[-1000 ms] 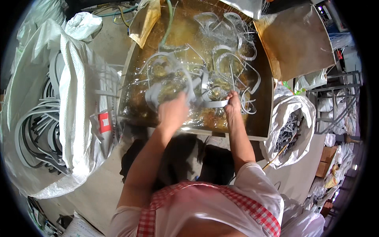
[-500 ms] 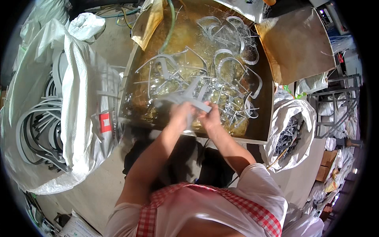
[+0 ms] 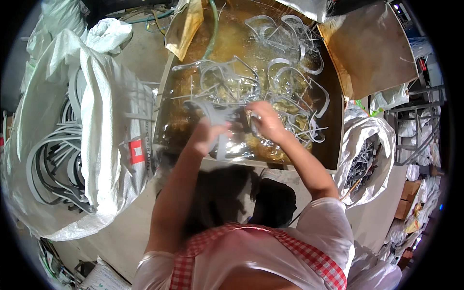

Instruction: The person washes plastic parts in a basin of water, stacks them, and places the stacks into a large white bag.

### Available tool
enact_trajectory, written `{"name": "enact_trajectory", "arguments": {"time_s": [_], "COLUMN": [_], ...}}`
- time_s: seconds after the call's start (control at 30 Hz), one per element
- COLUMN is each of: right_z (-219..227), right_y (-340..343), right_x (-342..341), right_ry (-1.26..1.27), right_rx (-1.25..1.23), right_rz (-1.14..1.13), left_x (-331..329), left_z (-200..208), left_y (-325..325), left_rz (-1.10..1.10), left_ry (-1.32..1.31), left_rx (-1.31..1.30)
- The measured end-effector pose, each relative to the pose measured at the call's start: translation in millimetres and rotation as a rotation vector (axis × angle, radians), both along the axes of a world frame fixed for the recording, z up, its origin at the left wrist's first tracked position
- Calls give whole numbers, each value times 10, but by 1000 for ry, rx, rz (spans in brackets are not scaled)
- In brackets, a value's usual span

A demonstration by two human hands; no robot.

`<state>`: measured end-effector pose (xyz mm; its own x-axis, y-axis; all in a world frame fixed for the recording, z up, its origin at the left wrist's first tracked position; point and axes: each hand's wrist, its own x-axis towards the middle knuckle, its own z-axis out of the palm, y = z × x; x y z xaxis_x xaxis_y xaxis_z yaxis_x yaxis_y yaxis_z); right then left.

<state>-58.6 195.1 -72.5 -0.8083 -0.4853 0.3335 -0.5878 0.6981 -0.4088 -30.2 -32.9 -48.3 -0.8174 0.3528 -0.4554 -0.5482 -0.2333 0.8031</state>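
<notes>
- Left hand (image 3: 205, 137) is closed around a pale grey curved plastic strip (image 3: 216, 116), lifting it just above the liquid; the strip fans up toward 11 o'clock from the fist and one leg hangs down toward 6 o'clock.
- Right hand (image 3: 265, 121) sits just at 3 o'clock of the left, fingers curled over the same strip's far end; how firmly it grips, I cannot tell.
- Both hands hover over the near half of the tank (image 3: 333, 159), a wide metal basin of brownish liquid.
- Loose strips (image 3: 290, 72) of the same grey plastic float and tangle across the tank, thickest toward 1 o'clock from the hands.
- A green hose (image 3: 212, 29) dips into the tank at 12 o'clock.
- Out at 9 o'clock, a big white woven sack (image 3: 104, 130) stands open, holding grey curved pieces (image 3: 53, 159).
- At 3 o'clock, a smaller white bag (image 3: 372, 133) holds dark scrap.
</notes>
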Motion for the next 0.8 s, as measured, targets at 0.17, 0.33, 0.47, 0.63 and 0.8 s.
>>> {"name": "enact_trajectory", "arguments": {"time_s": [0.17,0.33,0.47,0.63,0.8], "right_z": [46,-127,-304,-297,-251], "right_y": [-417,179,500,381,561], "right_x": [-351,-438,-116,274,-226], "right_ry": [-132,-241,-98,-476,-859], "right_rx": [513,199,205,-73,-718], "right_rz": [267,260,106,-31,-383], "left_x": [-4,24,40,89,323], "left_z": [5,59,297,195,80], "left_y": [-116,-267,-107,-129,-56], "left_rz": [-160,-64,218,-44,-92], "left_ry": [249,398,107,309,568], "left_rx": [-244,-229,-57,-399,-690]}}
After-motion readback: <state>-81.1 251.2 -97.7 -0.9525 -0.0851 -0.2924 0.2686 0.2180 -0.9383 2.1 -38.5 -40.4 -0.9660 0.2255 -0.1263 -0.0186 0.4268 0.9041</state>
